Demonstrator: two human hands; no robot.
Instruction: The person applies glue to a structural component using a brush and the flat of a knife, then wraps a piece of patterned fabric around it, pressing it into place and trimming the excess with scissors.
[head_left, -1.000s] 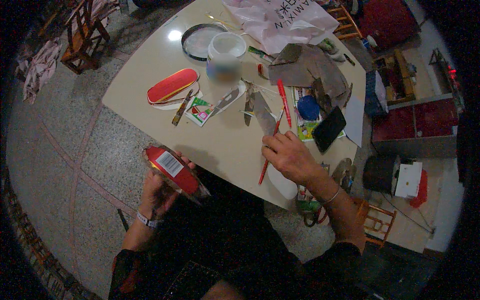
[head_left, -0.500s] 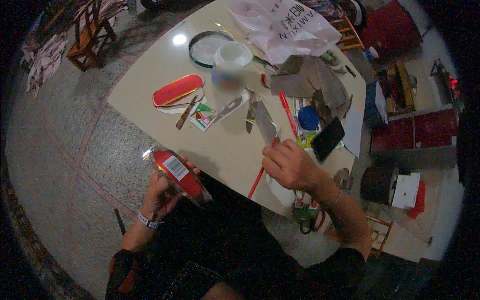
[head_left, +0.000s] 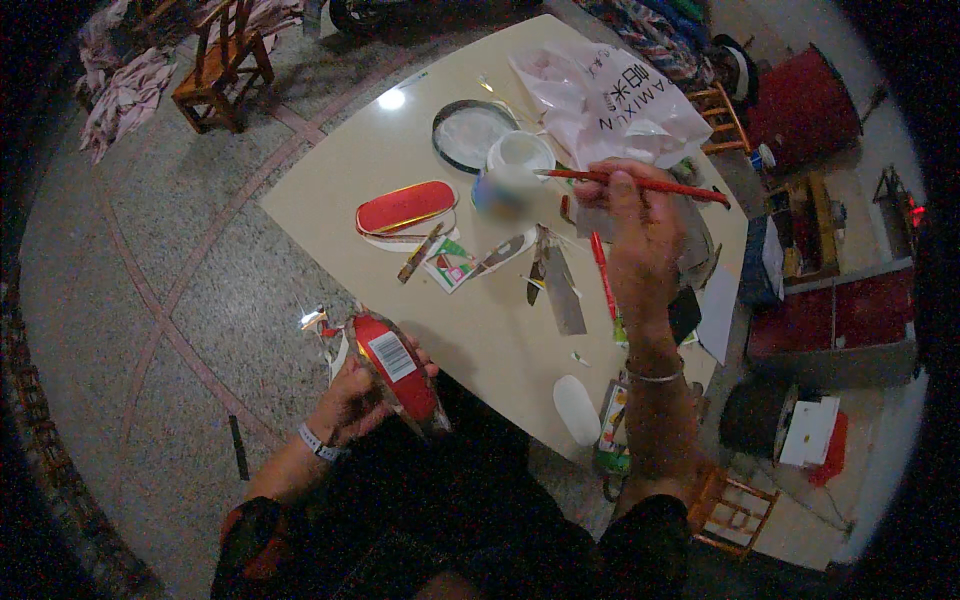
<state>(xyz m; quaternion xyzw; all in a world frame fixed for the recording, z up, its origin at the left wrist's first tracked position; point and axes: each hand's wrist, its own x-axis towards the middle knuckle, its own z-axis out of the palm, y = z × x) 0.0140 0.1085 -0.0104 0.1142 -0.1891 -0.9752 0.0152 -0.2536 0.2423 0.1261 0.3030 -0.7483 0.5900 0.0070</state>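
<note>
My left hand (head_left: 352, 405), just off the near left table edge, is closed around a red insole-shaped piece (head_left: 424, 402) with a white barcode label and a shiny, see-through edge. My right hand (head_left: 642, 225) is raised over the far right of the table, pinching a thin red stick (head_left: 685, 189). The stick's pale tip points left, just beside the rim of an open white jar (head_left: 522, 150); contact cannot be made out. The jar's front is blurred. Left of the jar lies a red, gold-edged oval piece (head_left: 405, 207) on a white one.
A dark-rimmed round lid (head_left: 440, 130) rests behind the jar. Knives (head_left: 420, 252), a grey strip (head_left: 565, 300), a red pen (head_left: 603, 265) and a white oval pad (head_left: 576, 410) lie around the table. A plastic bag (head_left: 610, 110) covers the far corner. Wooden chairs (head_left: 220, 70) stand nearby.
My right hand has moved up and away from the near table edge, carrying the red stick toward the jar. My left hand keeps its hold. The whole view has shifted slightly.
</note>
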